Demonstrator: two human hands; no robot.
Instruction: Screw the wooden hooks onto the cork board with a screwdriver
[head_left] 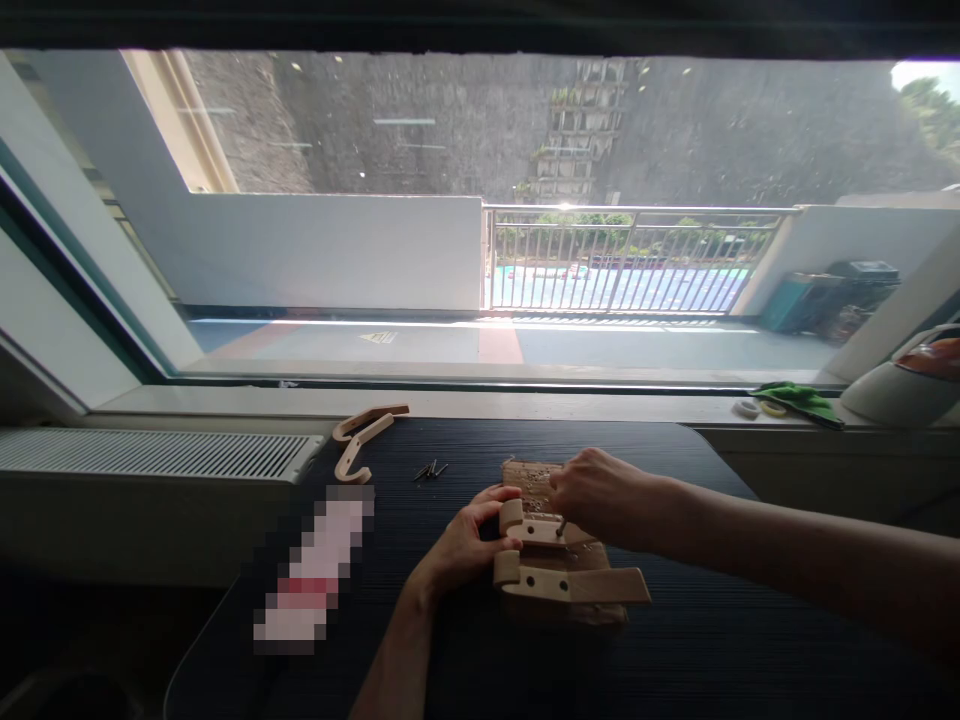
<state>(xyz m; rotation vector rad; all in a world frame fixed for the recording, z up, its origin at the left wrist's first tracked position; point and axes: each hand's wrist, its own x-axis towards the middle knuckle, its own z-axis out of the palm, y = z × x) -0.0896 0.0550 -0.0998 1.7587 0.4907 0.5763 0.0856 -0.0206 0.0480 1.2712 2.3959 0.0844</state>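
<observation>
On the dark table lies a rough wooden board (pixel 529 478) with two pale wooden hooks across it. My left hand (pixel 469 540) grips the curled end of the upper hook (pixel 536 531), fingers and thumb on either side. My right hand (pixel 596 495) is closed in a fist over the board. Below it a thin metal shaft, seemingly a screwdriver (pixel 561 526), points down at a hole in that hook; its handle is hidden in the fist. Nearer to me, the lower hook (pixel 604 585) shows two dark spots along its length.
Several loose screws (pixel 430 471) lie left of the board. Two more wooden hooks (pixel 364 445) rest at the table's back left, above a blurred pinkish packet (pixel 330 545). A green cloth (pixel 799 402) and small rings sit on the windowsill (pixel 225 399); a radiator (pixel 157 455) stands left.
</observation>
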